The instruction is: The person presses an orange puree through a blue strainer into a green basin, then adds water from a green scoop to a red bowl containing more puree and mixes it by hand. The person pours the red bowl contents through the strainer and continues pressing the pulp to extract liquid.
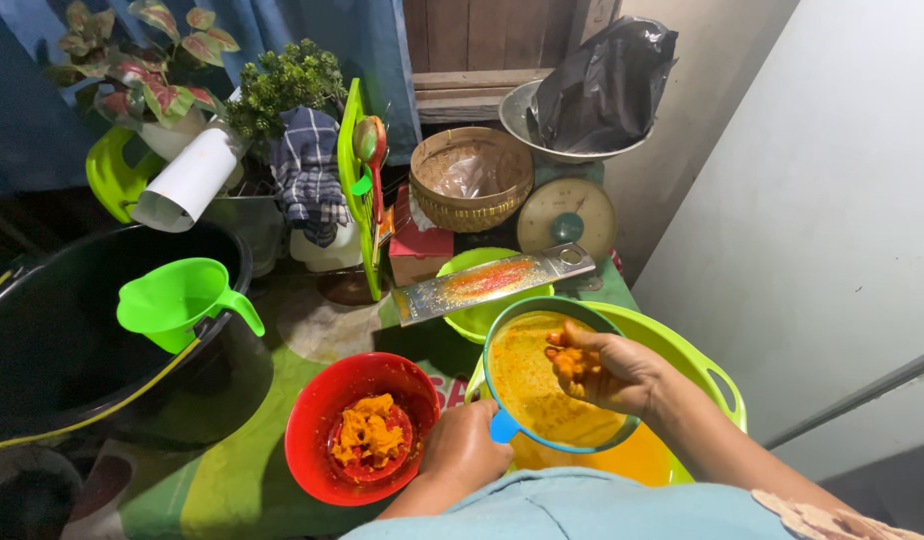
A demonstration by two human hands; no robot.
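— What did each hand have at that moment?

— The right hand (pixel 604 368) was closed around a small clump of wet orange pulp (pixel 570 360), fingers curled tight, over the round blue-rimmed mesh strainer (pixel 542 385). The left hand (pixel 464 450) was wrapped shut around the strainer's blue handle, steadying it above the large lime-green plastic basin (pixel 717 375)

— And how far along did the work look?

— Partway, I'd judge. The strainer's mesh was coated yellow-orange, and orange liquid had already pooled in the basin underneath. But a heap of orange grated mash (pixel 370 432) was lying in the red plastic bowl (pixel 312 425) just left of the strainer, seemingly not yet pressed

— Anything else done by then?

— The flat metal grater (pixel 492 283) lay across a small green bowl (pixel 460 268) behind the strainer, smeared orange-red and untouched by either hand, so the grating looked finished

— What stood around?

— A green plastic jug (pixel 177 300) sat on the rim of a big black tub (pixel 42 350) at the left; a woven basket (pixel 472 180) and a dial kitchen scale (pixel 567 215) stood at the back
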